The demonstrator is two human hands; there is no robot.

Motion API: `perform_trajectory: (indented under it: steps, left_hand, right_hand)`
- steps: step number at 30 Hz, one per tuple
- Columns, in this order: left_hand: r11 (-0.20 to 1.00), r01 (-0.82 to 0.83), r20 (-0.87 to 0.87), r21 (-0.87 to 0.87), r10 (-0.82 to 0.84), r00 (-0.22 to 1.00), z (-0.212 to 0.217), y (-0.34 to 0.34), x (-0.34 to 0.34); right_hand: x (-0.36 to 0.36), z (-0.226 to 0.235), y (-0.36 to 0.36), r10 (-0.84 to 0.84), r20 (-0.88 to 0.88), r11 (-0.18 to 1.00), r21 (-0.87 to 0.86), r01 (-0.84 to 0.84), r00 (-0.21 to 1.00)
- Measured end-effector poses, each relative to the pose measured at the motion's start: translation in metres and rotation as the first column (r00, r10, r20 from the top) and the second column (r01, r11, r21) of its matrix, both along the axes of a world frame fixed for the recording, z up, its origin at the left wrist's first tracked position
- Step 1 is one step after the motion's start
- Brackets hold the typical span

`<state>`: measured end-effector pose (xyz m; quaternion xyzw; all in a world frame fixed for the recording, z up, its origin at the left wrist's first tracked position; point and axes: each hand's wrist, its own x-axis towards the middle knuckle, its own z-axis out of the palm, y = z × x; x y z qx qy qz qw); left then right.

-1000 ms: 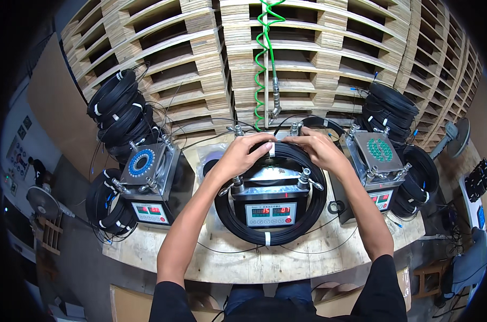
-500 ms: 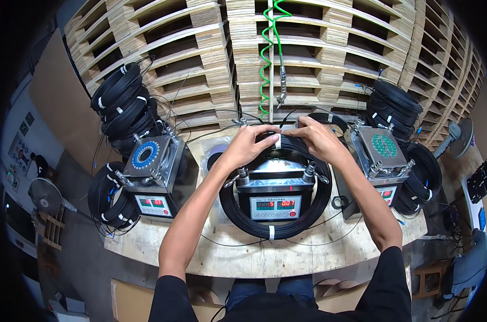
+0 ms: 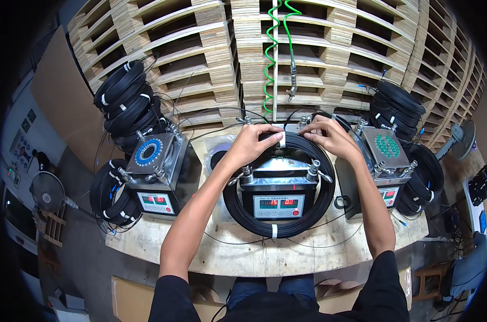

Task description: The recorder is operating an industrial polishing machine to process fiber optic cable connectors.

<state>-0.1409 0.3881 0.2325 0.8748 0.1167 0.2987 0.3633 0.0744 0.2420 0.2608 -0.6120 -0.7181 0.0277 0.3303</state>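
A large coil of black cable (image 3: 235, 206) rings the middle machine, which has a metal top plate and a lit display panel (image 3: 278, 206). White tape bands the coil at its top and bottom; the lower band (image 3: 274, 231) lies flat. At the coil's far side my left hand (image 3: 252, 144) pinches the upper white tape (image 3: 282, 140) between thumb and index finger. Just right of that tape, my right hand (image 3: 332, 138) is closed over the coil, its fingertips drawn together. Whatever sits between them is too small to make out.
Similar machines stand at left (image 3: 156, 180) with a blue ring of parts and at right (image 3: 380, 166) with green parts. Stacks of cable coils (image 3: 126, 102) flank them. A green coiled air hose (image 3: 290, 32) hangs before wooden pallets (image 3: 200, 70). A fan (image 3: 460, 140) is at right.
My right hand has moved right, away from the upper tape, and its fingers have drawn together. My left hand stays at the tape. The display's digits have changed.
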Motion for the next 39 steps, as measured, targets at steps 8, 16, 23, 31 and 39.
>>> perform_trajectory:
  steps: [8,16,23,31,39]
  left_hand:
    - [0.993,-0.068,0.127,0.093,0.056,0.99,-0.011,-0.004,0.004]
    - [0.977,-0.145,0.094,0.159,0.131,0.987,-0.008,-0.008,0.006]
    - [0.826,-0.192,0.179,0.529,0.112,0.977,-0.007,-0.012,0.007]
    - [0.885,-0.212,0.127,0.415,0.174,0.977,-0.008,-0.02,-0.006]
    - [0.906,-0.226,0.091,0.357,0.208,0.974,-0.007,-0.022,0.003]
  right_hand:
    - [-0.002,-0.015,0.029,0.119,-0.207,0.993,-0.004,-0.122,0.971]
    - [0.038,-0.039,-0.028,-0.053,-0.417,0.988,-0.152,-0.013,0.907]
    - [0.002,-0.026,0.011,-0.06,-0.152,0.993,-0.114,0.043,0.987]
    - [0.013,-0.012,-0.021,-0.122,-0.428,0.958,-0.288,-0.007,0.896]
    - [0.016,-0.034,0.019,0.074,-0.386,0.987,-0.104,-0.123,0.92]
